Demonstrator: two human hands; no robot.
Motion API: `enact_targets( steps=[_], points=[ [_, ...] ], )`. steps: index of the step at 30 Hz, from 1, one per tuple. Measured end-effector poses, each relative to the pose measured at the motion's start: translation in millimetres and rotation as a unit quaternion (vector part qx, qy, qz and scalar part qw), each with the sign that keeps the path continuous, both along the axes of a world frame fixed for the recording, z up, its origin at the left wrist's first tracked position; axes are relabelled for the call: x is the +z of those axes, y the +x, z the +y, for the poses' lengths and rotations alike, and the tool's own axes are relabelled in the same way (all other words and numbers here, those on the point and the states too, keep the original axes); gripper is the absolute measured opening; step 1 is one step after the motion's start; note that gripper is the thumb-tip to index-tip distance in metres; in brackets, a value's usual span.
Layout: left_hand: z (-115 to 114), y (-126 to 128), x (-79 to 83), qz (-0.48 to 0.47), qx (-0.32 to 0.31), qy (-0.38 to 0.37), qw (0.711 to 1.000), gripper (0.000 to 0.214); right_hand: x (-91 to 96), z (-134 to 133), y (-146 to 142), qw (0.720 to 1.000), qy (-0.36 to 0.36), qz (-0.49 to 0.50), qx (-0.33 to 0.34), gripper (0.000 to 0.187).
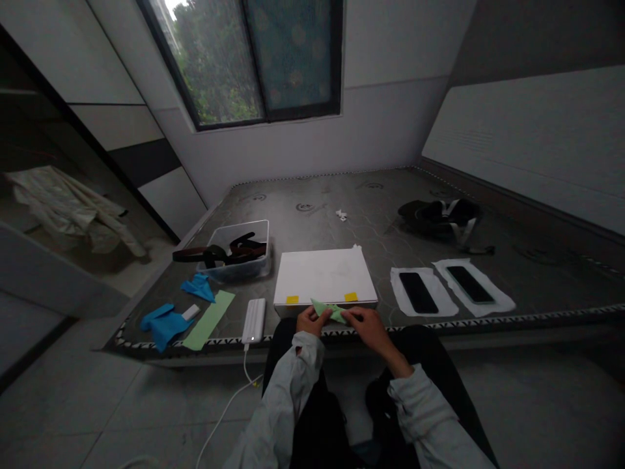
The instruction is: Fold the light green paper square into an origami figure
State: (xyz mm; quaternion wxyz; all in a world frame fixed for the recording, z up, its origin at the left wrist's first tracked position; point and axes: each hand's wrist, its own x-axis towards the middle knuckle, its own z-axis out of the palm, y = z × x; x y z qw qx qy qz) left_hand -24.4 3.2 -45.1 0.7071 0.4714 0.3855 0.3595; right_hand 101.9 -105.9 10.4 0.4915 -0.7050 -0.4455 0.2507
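Between my two hands is a small piece of folded light green paper (334, 313), at the front edge of a white box (325, 275). My left hand (312, 322) pinches its left end, and my right hand (370, 327) grips the right end with thumb and fingers. Two yellow stickers, a left one (291, 299) and a right one (351, 297), sit on the box's near edge. A flat strip of green paper (209, 320) lies farther left, beside crumpled blue paper (166, 325) and a second blue piece (199, 286).
Left of the box are a white power bank (254, 320) with a cable and a clear plastic bin (261, 266) holding dark straps. On the right, two phones, one (418, 292) and another (469, 284), lie on white sheets. A dark cap-like item (430, 218) rests behind them on the mattress (312, 218).
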Motion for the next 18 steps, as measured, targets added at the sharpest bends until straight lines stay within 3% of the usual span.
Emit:
enact_targets(
  steps=[3,10,15,18],
  points=[
    [-1.9,0.7,3.1,-0.008,0.016,-0.003,1.0,0.053,-1.6,2.5,-1.9,0.999,-0.004,0.017,-0.03,0.026],
    [-3.6,-0.4,5.6,0.023,-0.032,0.003,0.999,0.05,-10.0,6.1,-3.5,0.998,0.009,0.036,-0.043,0.033],
    [-6.0,-1.9,5.7,0.042,-0.021,0.064,0.997,0.043,-10.2,6.2,-0.1,0.998,0.014,0.051,-0.018,0.033],
    [-4.4,-1.9,4.5,0.033,0.014,0.065,0.997,0.044,-9.9,6.9,-0.1,0.996,0.021,0.08,-0.027,0.033]
  ],
)
